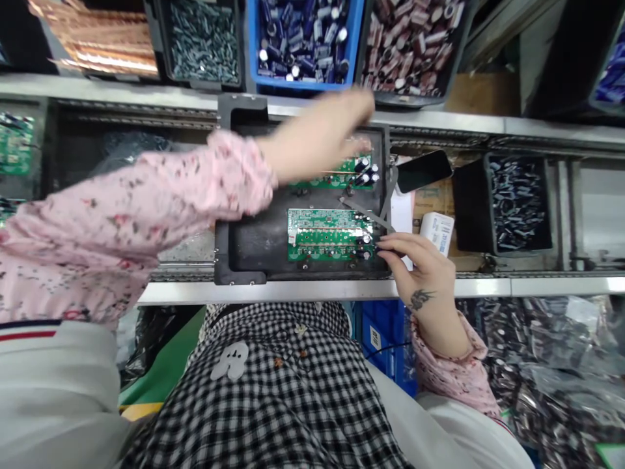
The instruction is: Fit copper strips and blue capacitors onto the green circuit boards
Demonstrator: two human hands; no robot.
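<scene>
A green circuit board [329, 234] lies in the lower half of a black tray [258, 241], with a few capacitors [364, 254] standing at its right end. My right hand [422, 270] is at that end, thumb and fingers pinched on a small dark capacitor at the board's edge. A second green board [336, 177] lies higher in the tray, partly hidden under my left forearm. My left hand [322, 133] is above this board, close to the blue bin [303, 83]. Motion smears its fingers, so I cannot see what they hold.
Along the back stand bins of blue capacitors [307, 39], brown capacitors [415, 42] and small grey parts [202, 42]. Right of the tray are a phone [424, 170], a white box [437, 231] and a black bin [517, 202]. A thin metal strip [366, 213] crosses the tray's right side.
</scene>
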